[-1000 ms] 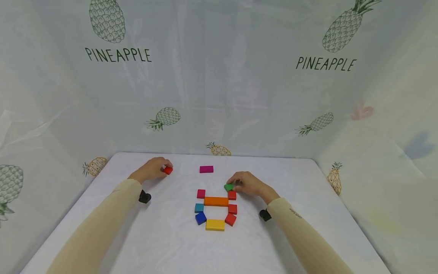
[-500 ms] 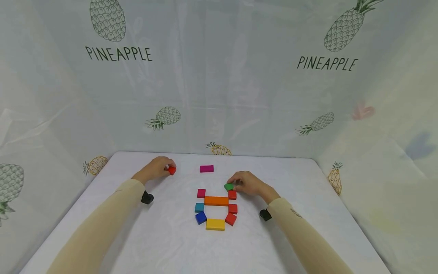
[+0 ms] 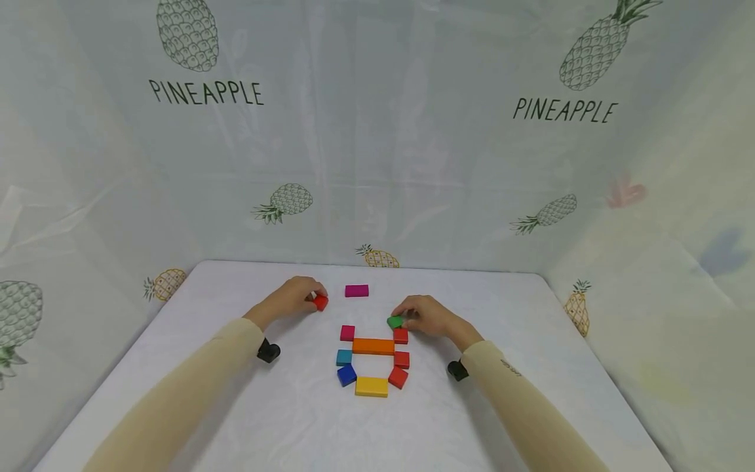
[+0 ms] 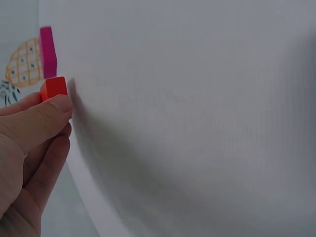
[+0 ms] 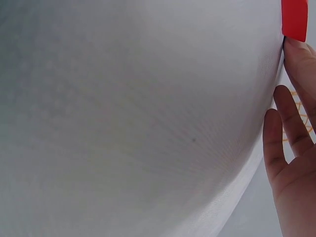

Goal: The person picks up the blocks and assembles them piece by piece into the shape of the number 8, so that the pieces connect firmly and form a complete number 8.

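My left hand point(image 3: 293, 298) pinches a small red block point(image 3: 320, 302) between thumb and fingers, left of the magenta block point(image 3: 356, 291). In the left wrist view the thumb lies over the red block point(image 4: 56, 87). My right hand point(image 3: 429, 316) holds a green block point(image 3: 394, 322) by its fingertips, just behind the red block point(image 3: 400, 336) at the right column's far end. The right wrist view shows that hand point(image 5: 298, 182) below a red block point(image 5: 295, 19); the green one is hidden there.
Near the middle of the white table point(image 3: 283, 419), a ring of blocks includes an orange bar point(image 3: 373, 347), a yellow block point(image 3: 371, 387), a teal block point(image 3: 344, 357), a blue block point(image 3: 347, 375) and a pink block point(image 3: 347, 333). A pineapple-print sheet point(image 3: 377, 131) surrounds the table.
My left hand has carried the red block rightward, and lately slightly nearer, toward the magenta block. The right hand and the green block have stayed in place.
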Available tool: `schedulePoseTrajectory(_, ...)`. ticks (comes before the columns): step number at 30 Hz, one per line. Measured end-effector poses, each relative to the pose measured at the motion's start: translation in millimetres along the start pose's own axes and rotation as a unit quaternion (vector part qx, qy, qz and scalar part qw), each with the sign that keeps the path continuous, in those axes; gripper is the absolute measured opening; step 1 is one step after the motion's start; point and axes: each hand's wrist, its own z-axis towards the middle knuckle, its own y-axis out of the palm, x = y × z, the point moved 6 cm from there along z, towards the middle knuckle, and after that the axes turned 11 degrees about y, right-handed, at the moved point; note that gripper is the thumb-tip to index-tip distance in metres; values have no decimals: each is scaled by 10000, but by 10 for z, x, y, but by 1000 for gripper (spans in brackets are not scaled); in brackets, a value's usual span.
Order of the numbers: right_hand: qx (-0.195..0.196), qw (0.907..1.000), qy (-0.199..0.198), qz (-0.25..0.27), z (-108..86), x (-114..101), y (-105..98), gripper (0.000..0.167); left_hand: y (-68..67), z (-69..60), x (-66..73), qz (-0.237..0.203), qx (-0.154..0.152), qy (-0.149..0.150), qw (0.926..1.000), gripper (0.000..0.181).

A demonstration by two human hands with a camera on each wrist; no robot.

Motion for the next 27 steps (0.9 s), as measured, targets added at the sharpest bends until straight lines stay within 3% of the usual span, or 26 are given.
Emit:
schedulePoseTrajectory(12,-21,10000,-73,46,-25,-1,-7,30,192,202,382,-193,-37,413,9990,31)
schedulePoseTrajectory(27,-29,10000,-87,10,-30,-41,-13,30,341,373,550,-396,-334,552,9971,29)
